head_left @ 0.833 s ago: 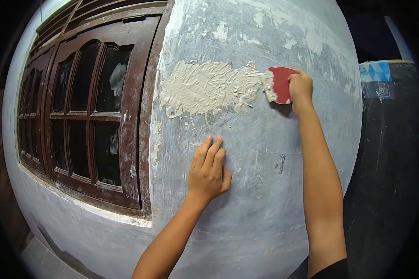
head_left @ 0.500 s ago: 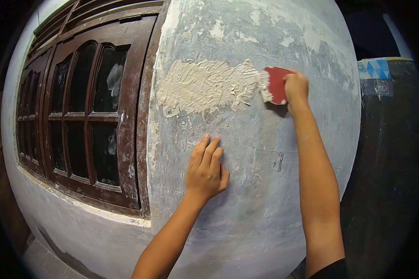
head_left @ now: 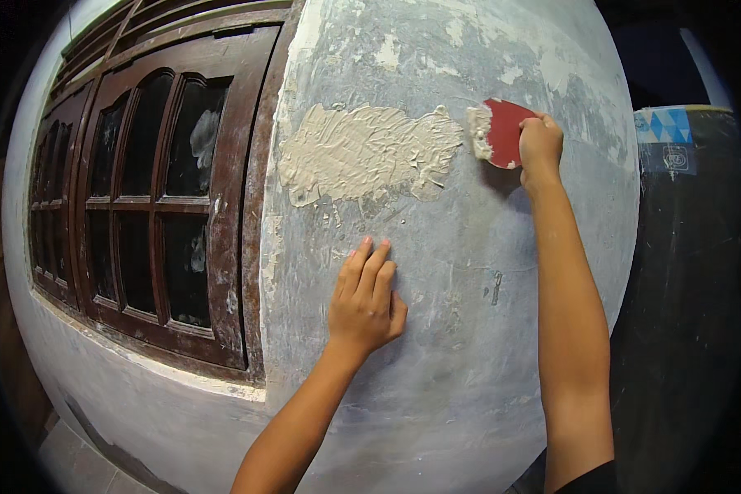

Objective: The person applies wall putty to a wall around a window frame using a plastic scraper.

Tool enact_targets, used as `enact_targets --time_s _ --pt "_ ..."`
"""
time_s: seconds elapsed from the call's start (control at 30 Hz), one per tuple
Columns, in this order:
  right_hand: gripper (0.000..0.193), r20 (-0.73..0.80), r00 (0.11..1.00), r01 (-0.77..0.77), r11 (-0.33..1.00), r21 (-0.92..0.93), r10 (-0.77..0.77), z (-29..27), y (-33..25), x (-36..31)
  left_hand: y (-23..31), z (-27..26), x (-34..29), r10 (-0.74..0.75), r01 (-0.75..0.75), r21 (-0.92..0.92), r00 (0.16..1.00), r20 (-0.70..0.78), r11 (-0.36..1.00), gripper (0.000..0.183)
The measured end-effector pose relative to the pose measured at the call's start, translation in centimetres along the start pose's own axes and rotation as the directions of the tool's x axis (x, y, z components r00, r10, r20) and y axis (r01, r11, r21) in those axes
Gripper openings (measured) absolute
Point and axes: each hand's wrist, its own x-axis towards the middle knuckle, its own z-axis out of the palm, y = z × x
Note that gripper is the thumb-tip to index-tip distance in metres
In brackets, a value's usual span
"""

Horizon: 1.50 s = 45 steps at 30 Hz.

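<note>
My right hand (head_left: pixel 542 148) grips a red putty scraper (head_left: pixel 509 130) by its right side, fingers wrapped round it. Cream filler (head_left: pixel 477 133) clings thickly along the scraper's left edge. That edge stands just right of a rough cream filler patch (head_left: pixel 366 155) spread over the grey wall (head_left: pixel 445 362), with a narrow strip of bare wall between them. A shadow falls on the wall below the scraper. Below the patch, my left hand (head_left: pixel 366 296) lies against the wall with its fingers stretched upward, holding nothing.
A brown wooden window (head_left: pixel 156 206) with dark panes fills the left, its frame close to the patch. Right of the wall's edge stands a dark panel (head_left: pixel 683 288) with a blue-and-white sticker (head_left: pixel 665 125). Older pale patches (head_left: pixel 387 53) mark the upper wall.
My right hand has drawn the scraper to the right and slightly up, off the patch's right edge, leaving a gap. My left hand has stayed in place.
</note>
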Motion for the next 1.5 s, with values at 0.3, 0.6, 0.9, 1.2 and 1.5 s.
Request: enact_targets --time_s 0.3,0.6,0.9,1.2,1.5 --pt "0.034 0.048 0.999 0.03 0.978 -0.206 -0.02 2.4 1.2 -0.9 0.2 0.0 0.1 -0.003 0.003 -0.008 1.0 -0.006 1.0 0.042" --pt "0.038 0.311 0.914 0.317 0.937 -0.145 -0.261 2.8 0.6 -0.2 0.3 0.0 0.1 -0.009 0.008 -0.012 1.0 -0.008 1.0 0.042" --pt "0.034 0.17 0.983 0.063 0.998 0.016 -0.064 1.2 0.4 1.5 0.1 -0.1 0.0 -0.012 0.012 0.0 1.0 -0.005 1.0 0.043" --pt "0.031 0.112 0.993 -0.038 0.991 0.13 0.023 -2.0 0.8 -1.0 0.0 0.0 0.0 -0.01 0.01 -0.002 1.0 -0.001 1.0 0.042" --pt "0.023 0.178 0.858 0.508 0.848 -0.151 -0.483 -4.8 1.9 -6.9 -0.1 0.0 -0.1 -0.005 0.005 0.013 1.0 -0.003 1.0 0.042"
